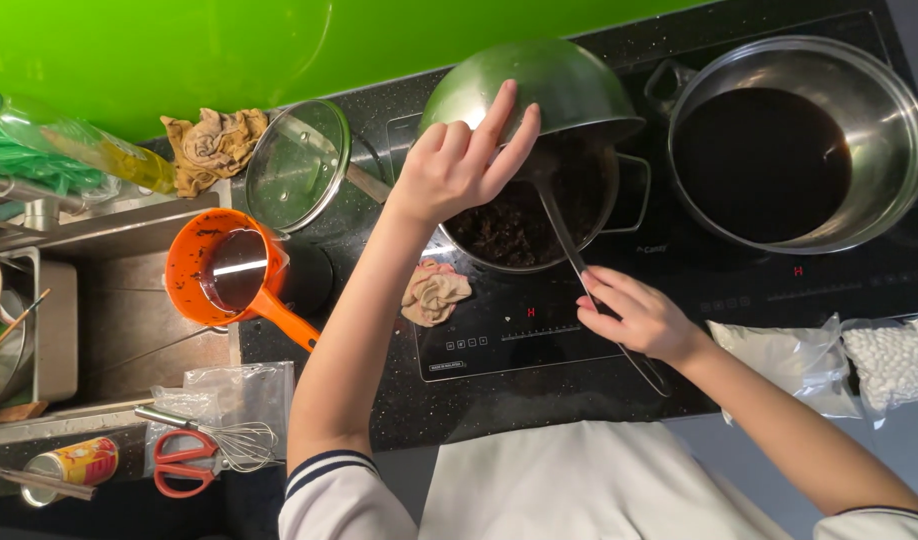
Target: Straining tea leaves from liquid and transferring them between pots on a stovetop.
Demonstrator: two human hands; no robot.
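My left hand [462, 160] grips the rim of a metal bowl [539, 85] that is tipped upside down over a steel pot [619, 195] on the black induction hob [539, 330]. Dark wet pulp [504, 228] fills the pot under the bowl. My right hand [639, 315] holds the long handle of a metal ladle [569, 245], whose head reaches into the pot and is hidden under the bowl.
A large steel pot of dark liquid [769, 160] stands at the right. An orange scoop [229, 270], a glass lid [299, 165], two crumpled cloths [434, 292], scissors [184, 465], a whisk [234, 440] and two bags of white contents [894, 360] lie around.
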